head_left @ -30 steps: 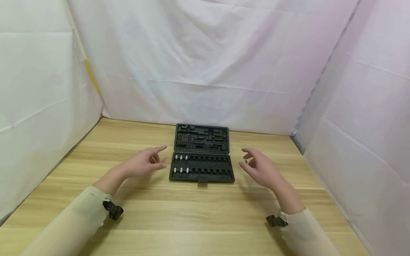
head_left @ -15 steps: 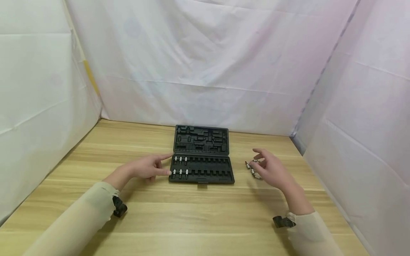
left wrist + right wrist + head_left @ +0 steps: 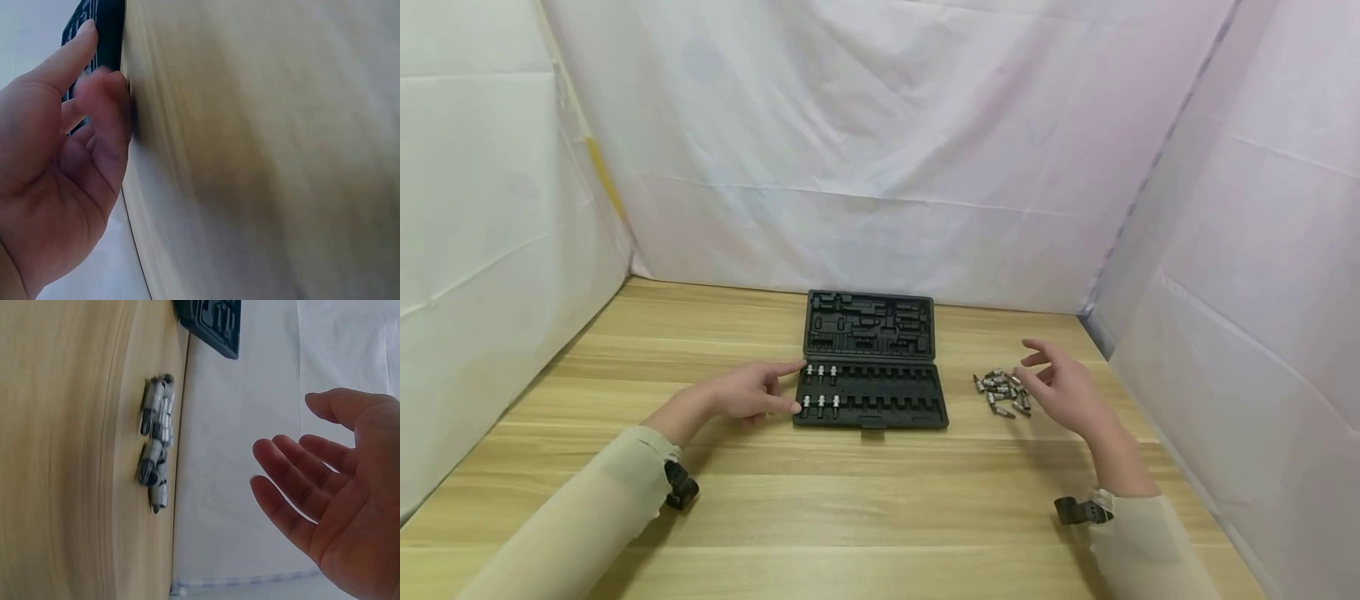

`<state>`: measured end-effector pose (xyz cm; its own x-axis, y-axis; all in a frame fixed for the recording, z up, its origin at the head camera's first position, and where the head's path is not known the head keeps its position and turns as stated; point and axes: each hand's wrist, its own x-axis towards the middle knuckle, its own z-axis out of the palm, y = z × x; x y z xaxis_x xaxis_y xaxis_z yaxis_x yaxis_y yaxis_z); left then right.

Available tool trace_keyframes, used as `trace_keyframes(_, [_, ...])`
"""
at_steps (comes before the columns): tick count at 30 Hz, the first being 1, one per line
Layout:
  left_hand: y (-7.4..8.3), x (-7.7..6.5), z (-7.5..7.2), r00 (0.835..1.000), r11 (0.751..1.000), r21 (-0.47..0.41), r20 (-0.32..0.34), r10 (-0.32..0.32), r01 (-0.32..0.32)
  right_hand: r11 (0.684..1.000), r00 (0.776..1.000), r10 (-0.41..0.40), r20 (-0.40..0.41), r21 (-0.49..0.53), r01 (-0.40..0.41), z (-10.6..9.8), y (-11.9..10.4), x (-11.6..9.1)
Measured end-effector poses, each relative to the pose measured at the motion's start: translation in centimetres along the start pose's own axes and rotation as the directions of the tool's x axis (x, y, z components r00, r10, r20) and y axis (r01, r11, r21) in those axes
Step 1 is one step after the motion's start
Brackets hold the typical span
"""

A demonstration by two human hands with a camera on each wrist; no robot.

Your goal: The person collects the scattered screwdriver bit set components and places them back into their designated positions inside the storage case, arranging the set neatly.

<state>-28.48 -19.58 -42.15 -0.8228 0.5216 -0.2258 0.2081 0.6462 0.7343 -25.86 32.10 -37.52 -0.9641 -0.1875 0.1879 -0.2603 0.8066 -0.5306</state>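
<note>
A black socket case [image 3: 880, 389] lies unfolded on the table. Several silver-and-dark bit sockets [image 3: 821, 406] fill slots at the left end of its two rows. My left hand [image 3: 747, 393] is at the case's left side, with straight index finger and thumb touching that edge; its other fingers bend inward in the left wrist view. To the right of the case lies a pile of loose bit sockets [image 3: 1000, 387]. Over the pile's right side hovers my right hand [image 3: 1067, 396], fingers relaxed and spread, holding nothing; the right wrist view shows its bare palm [image 3: 350, 519].
The case's moulded lid [image 3: 871, 325] leans back near the white cloth at the rear [image 3: 865, 167]. White cloth walls also bound the wooden table [image 3: 850, 517] on the left and right. A small black camera [image 3: 682, 486] sits at the left wrist.
My left hand has moved right and come to the case's left edge. My right hand has shifted right, away from the case, uncovering the loose bit sockets.
</note>
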Motion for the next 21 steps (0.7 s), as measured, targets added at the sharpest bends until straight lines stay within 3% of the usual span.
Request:
trace_keyframes(12, [-0.1,0.2,0.2,0.999,0.995,-0.098,-0.003,-0.034,0.033,0.995,0.995,0.098,-0.025,0.031,-0.097,-1.4,4.3,0.1])
trace_keyframes(21, [-0.1,-0.1,0.1,1.000,0.994,-0.108,0.012,-0.006,0.007,0.973,0.988,0.132,0.083,0.177,-0.145,-1.3,8.0,0.9])
